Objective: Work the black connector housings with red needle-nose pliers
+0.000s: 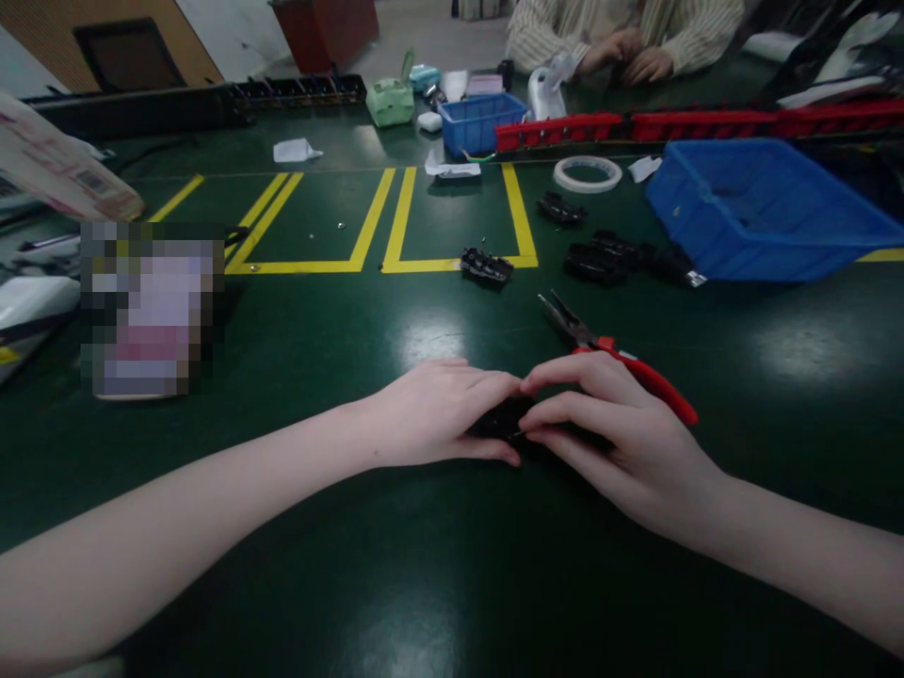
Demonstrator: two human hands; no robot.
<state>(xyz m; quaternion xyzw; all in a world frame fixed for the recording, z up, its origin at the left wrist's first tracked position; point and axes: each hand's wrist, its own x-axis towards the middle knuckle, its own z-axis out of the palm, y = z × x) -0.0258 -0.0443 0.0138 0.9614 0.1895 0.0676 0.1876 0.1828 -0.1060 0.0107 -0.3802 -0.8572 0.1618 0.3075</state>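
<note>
**Small black part [503, 422] handled by 2 hands at a green table [424, 537]**

The tabletop is crossed by 2 bare forearms, with yellow tape outlines [523, 218] laid farther back. Toward the right edge, a large blue bin [798, 260] is seen with its inner wall partly visible; whether anything is held at its bottom cannot be made out. A smaller blue basket [470, 130] is set near the far edge. Pale items are seen above its rim, but whether they are held inside or stand behind cannot be told.

The part is cupped by the left hand [442, 410], fingers arched over it and thumb along the near side. The fingertips of the right hand [632, 428] are brought narrowly together at its right end; whether anything is pinched there cannot be told.

Just beyond the right hand, red-handled pliers [607, 346] are laid with their nose parted. Loose black pieces [487, 267] are scattered: 1 at the tape, others near the bin.

On the small part itself, fine fitting or adjusting is judged to be in hand. For the next move, a steady left hold and precise right fingertips seem to be called for.
</note>
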